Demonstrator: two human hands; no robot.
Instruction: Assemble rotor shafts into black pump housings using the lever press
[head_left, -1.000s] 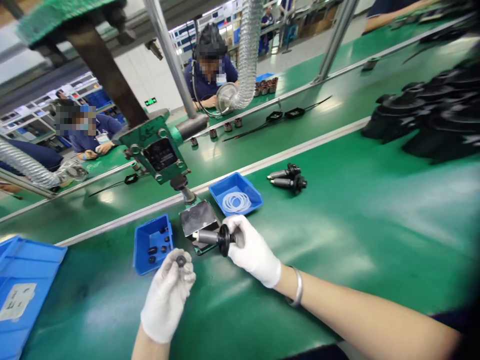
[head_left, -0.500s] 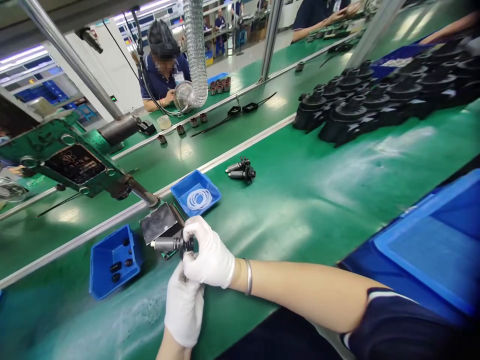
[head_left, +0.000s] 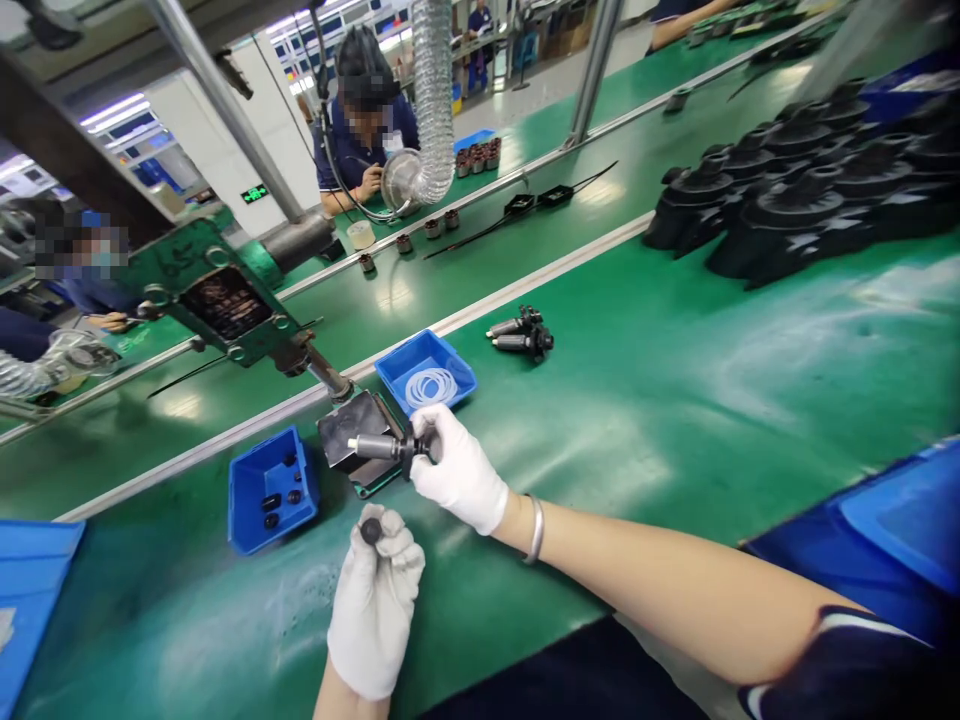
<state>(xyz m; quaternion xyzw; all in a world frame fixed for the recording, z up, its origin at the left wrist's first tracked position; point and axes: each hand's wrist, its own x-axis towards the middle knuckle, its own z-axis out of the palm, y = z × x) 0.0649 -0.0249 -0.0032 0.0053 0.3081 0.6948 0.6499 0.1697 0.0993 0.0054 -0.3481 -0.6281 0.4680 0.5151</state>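
My right hand [head_left: 459,472], in a white glove, grips the black end of a grey cylindrical part [head_left: 377,447] whose pale tip points left. That part is held level over the small metal plate [head_left: 352,432] under the green press [head_left: 217,290]. Lower down, my left hand [head_left: 377,600], also gloved, is palm up with a small round black piece [head_left: 370,531] pinched at its fingertips. The hands are apart. To their left, a blue bin [head_left: 274,490] contains several small black pieces. White rings [head_left: 431,387] lie in another blue bin [head_left: 390,372] behind my right hand.
Two similar grey-and-black parts [head_left: 523,340] lie on the green table [head_left: 600,420]. Many black housings [head_left: 795,205] stand at the right back. Blue containers [head_left: 900,520] are at the right edge and left edge. A person [head_left: 367,120] works across the table.
My hands have separated; the left one has dropped lower and turned up, showing the black piece. My right hand still holds the grey part. The view has shifted, moving the scene rightward.
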